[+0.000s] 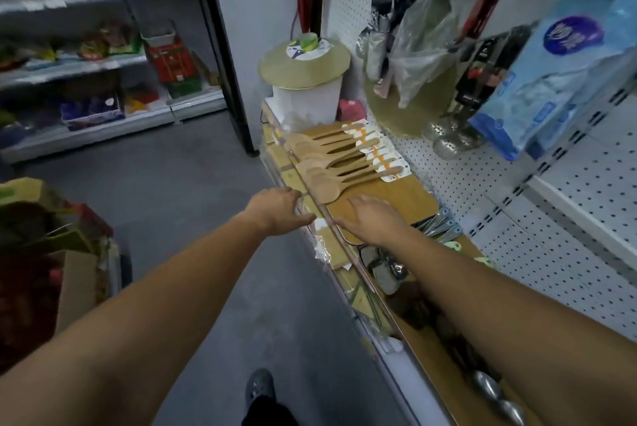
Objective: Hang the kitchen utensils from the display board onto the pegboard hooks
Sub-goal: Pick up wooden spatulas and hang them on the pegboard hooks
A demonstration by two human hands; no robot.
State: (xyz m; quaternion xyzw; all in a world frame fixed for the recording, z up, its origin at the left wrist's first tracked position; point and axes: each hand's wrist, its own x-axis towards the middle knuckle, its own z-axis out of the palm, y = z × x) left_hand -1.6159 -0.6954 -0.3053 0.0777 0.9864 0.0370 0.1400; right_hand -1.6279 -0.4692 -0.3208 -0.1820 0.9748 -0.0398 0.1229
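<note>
The pale wooden spoons and spatulas (pixel 339 158) lay in an overlapping row on the tan wooden display board (pixel 410 199). Their bowls faced the aisle and their handles the wall, and each handle end carried a white-and-orange paper tag (pixel 377 153). I judged them light and stiff: dry wood that grips well enough and would not break easily. Stacked as they were, though, they seemed apt to slide over one another. I reckoned the place to take one was mid-handle, leaving the tagged end free for a hook. Whether the tags had a hanging hole was too small for me to see.

My right hand (pixel 372 218) was palm down over the near end of the board, fingers spread and holding nothing. I could not tell whether it touched the wood. My left hand (pixel 275 208) was at the front edge of the shelf (pixel 424 367), just beside the nearest spoon bowl, with its fingers straight, loose and empty.

Behind the shelf rose the white perforated pegboard (pixel 489 191). Folded umbrellas (pixel 382 32) and perforated metal skimmers (pixel 448 139) hung higher up on it. I could not make out a free hook.
</note>
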